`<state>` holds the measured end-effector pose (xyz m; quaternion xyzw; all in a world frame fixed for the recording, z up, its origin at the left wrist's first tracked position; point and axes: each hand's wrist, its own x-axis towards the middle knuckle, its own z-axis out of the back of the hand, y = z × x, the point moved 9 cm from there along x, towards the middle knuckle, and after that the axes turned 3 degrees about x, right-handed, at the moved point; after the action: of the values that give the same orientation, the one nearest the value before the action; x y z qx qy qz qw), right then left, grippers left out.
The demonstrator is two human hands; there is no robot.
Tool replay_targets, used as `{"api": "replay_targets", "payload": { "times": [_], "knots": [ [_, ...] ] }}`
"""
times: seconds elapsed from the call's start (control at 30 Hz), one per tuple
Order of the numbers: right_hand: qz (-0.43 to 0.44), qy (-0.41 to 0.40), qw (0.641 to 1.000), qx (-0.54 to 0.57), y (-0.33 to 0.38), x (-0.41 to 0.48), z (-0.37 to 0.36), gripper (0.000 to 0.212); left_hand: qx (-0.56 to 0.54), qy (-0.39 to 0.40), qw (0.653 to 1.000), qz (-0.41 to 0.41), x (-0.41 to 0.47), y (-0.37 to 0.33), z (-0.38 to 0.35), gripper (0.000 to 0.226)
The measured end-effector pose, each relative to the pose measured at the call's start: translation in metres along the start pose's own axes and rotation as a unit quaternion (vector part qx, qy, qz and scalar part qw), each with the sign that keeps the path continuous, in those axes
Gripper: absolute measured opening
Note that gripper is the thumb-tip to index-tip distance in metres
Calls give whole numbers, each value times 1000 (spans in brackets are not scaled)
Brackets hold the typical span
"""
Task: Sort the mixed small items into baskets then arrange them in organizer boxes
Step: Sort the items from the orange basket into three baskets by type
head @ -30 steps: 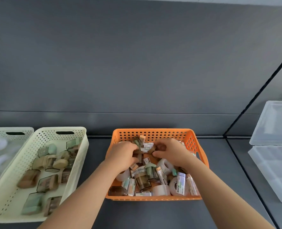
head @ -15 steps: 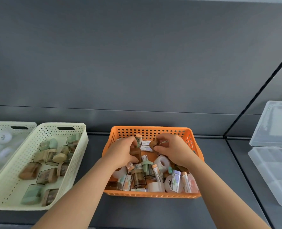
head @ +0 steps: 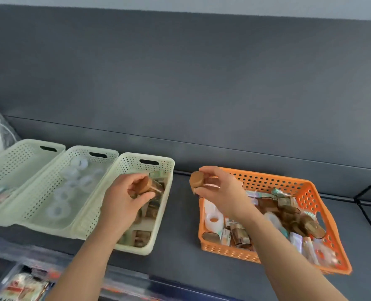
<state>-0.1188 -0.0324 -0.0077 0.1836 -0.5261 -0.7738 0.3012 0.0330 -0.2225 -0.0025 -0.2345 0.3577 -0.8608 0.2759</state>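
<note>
Half a second ago both my hands were deep in the orange basket point(head: 228, 253), picking among the mixed items; now both are out of it and each one carries something. The view has also turned to the left: three cream baskets show where two showed before, and the clear boxes at the right are out of sight. My left hand point(head: 125, 196) is over the right cream basket point(head: 134, 168), with the back of the hand up and the fingers curled. Thumb and fingers pinch a brown piece point(head: 146, 185) above the similar brown and green pieces that lie in this basket. The forearm comes up from the lower edge and crosses the basket's front rim. My right hand point(head: 221, 192) is in the air at the far left corner of the orange basket, partly over the table point(head: 180, 213) between the two baskets. Its fingers from above and its thumb from below pinch a second brown piece point(head: 196, 181), whose round end points to the left. The forearm lies across the orange basket. The middle cream basket point(head: 82, 152) holds white tape rolls point(head: 80, 164); what lies in the left cream basket point(head: 28, 146) I cannot tell. The small packs point(head: 227, 235) in the orange basket have printed labels, but the print is too blurred to read, and so is the red print on a packet point(head: 21, 287) at the lower left.
</note>
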Motion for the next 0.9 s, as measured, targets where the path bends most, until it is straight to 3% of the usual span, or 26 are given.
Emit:
{"api": "replay_targets", "payload": {
  "times": [0.23, 0.37, 0.5, 0.63, 0.7, 0.8, 0.9],
  "knots": [
    [51, 48, 988, -137, 29, 26, -101, 47, 94, 97, 990, 45, 12, 78, 26, 42],
    [24, 92, 955, -282, 20, 35, -132, 51, 117, 159, 980, 38, 19, 93, 15, 35],
    [4, 98, 935, -340, 14, 41, -142, 49, 157, 187, 970, 3, 29, 94, 9, 28],
    [1, 104, 931, -349, 15, 38, -149, 53, 213, 220, 951, -42, 30, 92, 1, 24],
    [-5, 84, 947, -311, 17, 31, -141, 57, 223, 219, 949, -50, 30, 89, -1, 36],
    [-9, 35, 959, -280, 19, 13, -113, 56, 208, 183, 958, -71, 30, 73, 0, 51],
    [-29, -8, 959, -280, 14, -12, -68, 51, 157, 150, 970, -108, 26, 36, -7, 48]
  ]
}}
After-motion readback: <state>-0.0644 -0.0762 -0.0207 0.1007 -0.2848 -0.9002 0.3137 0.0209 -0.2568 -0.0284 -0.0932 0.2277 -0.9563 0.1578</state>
